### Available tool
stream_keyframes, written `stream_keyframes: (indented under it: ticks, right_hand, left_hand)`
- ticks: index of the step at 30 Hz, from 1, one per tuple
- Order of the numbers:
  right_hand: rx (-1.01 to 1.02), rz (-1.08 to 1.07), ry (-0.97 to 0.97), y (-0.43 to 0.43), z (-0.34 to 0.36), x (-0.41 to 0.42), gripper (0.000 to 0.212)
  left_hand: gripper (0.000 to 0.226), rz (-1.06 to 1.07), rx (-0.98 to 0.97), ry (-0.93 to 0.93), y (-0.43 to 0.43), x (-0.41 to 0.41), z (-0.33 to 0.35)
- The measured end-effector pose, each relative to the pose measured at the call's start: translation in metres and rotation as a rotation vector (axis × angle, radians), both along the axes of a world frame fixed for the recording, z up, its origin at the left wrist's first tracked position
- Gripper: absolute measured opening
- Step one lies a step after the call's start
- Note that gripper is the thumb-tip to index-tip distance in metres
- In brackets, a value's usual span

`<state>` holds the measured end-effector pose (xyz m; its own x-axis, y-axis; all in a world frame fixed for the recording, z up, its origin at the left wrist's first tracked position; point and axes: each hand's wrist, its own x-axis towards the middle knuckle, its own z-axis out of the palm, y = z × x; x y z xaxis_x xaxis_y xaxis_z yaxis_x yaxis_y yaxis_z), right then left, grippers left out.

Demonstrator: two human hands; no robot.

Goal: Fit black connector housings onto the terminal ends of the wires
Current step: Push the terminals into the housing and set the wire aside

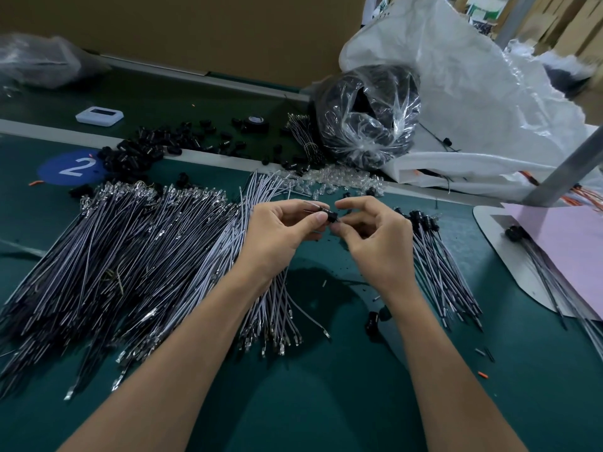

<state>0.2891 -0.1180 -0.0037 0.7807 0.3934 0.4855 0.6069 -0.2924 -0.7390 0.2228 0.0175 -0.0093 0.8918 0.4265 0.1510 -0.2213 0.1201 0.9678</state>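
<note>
- Held up off the green mat (326,402) at fingertip level, probably for a close view of the small cavity: black connector housing (333,216), between the two hands.
- Left hand (280,230): fingers curled, thumb and forefinger pinching the near-left side of the housing, with thin wire ends (311,203) poking out just above. Cannot tell whether the terminals are seated yet.
- Right hand (372,233): fingers curled, tips closing on the housing's right side, forefinger arched over it. Likely steadying or pushing against the left-hand pinch.
- Left of the housing and fanned towards the near edge: big pile of dark wires (130,256) with bare metal terminals, apparently stock still to be fitted.
- Directly beneath and just beyond the housing: paler grey wires (261,190), partly under the left wrist.
- Right of the housing: smaller wire bundle (437,256) with black housings on its far ends, apparently finished work, kept apart from the stock.
- Beyond the housing to the left: heap of loose housings (143,151), within reach.
- Just beyond the housing: scatter of clear plastic parts (332,182).
- Further beyond: clear bag of black parts (368,115) and a white woven sack (473,93).
- Near side of the housing: one stray housing (372,321) on the mat.
- Nothing between the hands and the housing; crowding only from wire piles on both sides.
</note>
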Motion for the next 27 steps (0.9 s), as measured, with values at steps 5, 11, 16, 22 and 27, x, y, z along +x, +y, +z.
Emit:
stream_keyframes:
  ticks: [5,11,16,22,27]
  right_hand:
    - [-0.043,0.030,-0.054,0.0015,-0.0015,-0.0020,0.028]
    - [0.069,0.039,-0.010,0.0052,-0.0005,-0.0038,0.017]
    - [0.078,0.039,0.067,0.0048,-0.0010,-0.0024,0.007]
    - [0.086,0.041,0.075,0.0062,0.0014,-0.0049,0.008]
    - [0.099,0.054,0.083,0.0079,0.0021,-0.0070,0.011]
  left_hand:
    - [0.012,-0.011,0.031,-0.004,0.0002,-0.0009,0.0006]
    - [0.014,0.029,-0.106,-0.013,0.0024,-0.0016,0.0024]
    - [0.012,0.004,-0.114,-0.009,0.0012,-0.0030,0.0024]
    - [0.015,0.031,-0.231,-0.024,-0.0036,-0.0025,0.0050]
    - [0.008,0.068,-0.158,-0.031,-0.0036,-0.0028,0.0058]
